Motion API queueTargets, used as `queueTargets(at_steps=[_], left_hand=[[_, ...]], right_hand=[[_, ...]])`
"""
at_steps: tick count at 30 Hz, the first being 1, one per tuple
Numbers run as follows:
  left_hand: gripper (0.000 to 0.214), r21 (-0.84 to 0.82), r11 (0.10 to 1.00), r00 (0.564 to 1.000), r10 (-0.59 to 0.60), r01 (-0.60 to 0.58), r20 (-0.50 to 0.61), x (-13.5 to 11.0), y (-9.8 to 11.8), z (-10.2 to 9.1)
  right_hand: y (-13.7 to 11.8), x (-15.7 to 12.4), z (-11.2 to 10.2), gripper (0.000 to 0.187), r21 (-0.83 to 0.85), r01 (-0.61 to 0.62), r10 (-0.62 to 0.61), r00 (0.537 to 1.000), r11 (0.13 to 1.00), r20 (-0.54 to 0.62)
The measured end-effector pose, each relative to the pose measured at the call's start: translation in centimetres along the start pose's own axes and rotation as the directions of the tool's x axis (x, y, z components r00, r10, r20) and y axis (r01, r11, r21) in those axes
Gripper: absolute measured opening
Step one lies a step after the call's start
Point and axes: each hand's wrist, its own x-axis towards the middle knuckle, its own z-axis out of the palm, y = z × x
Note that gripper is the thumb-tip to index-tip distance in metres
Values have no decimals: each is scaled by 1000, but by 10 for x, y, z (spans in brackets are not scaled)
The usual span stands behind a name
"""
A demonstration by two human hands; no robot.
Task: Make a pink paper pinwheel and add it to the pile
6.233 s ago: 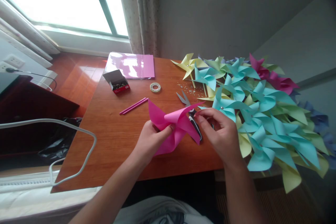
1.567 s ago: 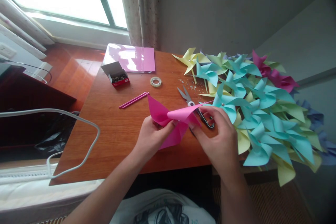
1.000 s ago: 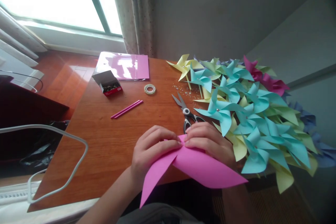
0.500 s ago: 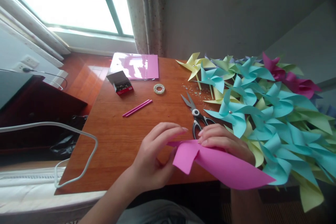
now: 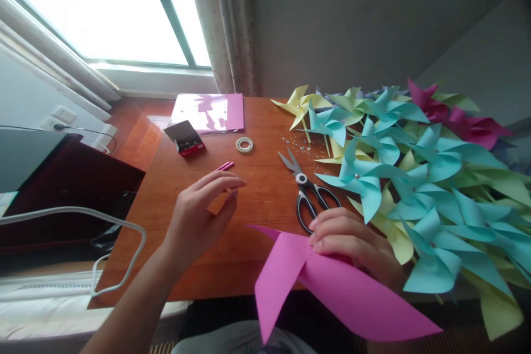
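Note:
A pink paper pinwheel with folded and pointed blades hangs over the table's front edge. My right hand pinches it near the middle, fingers on top and thumb hidden. My left hand hovers over the table, apart from the pinwheel, with nothing visible in its loosely curved fingers and a gap between thumb and forefinger. Just beyond it lie two pink sticks, partly covered by the hand. Scissors with black and white handles lie slightly spread, close to my right fingertips.
Finished pinwheels in turquoise, yellow, green and pink crowd the right side. Small bits lie scattered beside them. An open red box, a tape roll and pink sheets are at the back left. A white cable loops by the left edge.
My left hand has let go of the pinwheel and moved left over the sticks. One pinwheel blade has sprung out downward while my right hand keeps hold. The view has shifted slightly.

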Motion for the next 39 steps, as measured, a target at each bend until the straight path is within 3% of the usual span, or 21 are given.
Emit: queueTargets(at_steps=[4,10,15,19,25,30,34,37,39], left_hand=[[25,-62,994,995,94,-92,36,-5,15,-1],[18,223,975,1000,-9,16,-30,-3,-13,-3],[20,626,771,993,-101,117,-62,0,-37,-8],[22,734,674,993,-117,81,-3,3,-41,-7],[28,755,654,979,-174,36,103,16,-34,2],[33,761,648,972,-186,12,143,20,-33,9],[35,748,664,970,-189,10,154,18,-35,11],[31,655,753,970,-198,60,139,18,-36,11],[26,434,890,973,-205,138,111,18,-34,11]], right_hand=[[-9,0,-7,18,-94,42,-38,998,995,48],[-10,-4,-7,23,-103,17,-14,1000,995,28],[-8,-6,-2,25,-97,10,-10,1000,995,8],[-5,-8,-3,22,-84,9,-8,1000,996,17],[1,-10,-5,27,-51,24,-19,993,998,112],[4,-16,2,28,3,-5,5,1000,1000,9],[1,-16,1,32,25,-59,59,998,998,31],[-1,-15,-1,31,31,-74,72,996,997,46],[-1,-15,-1,31,30,-76,75,996,997,51]])
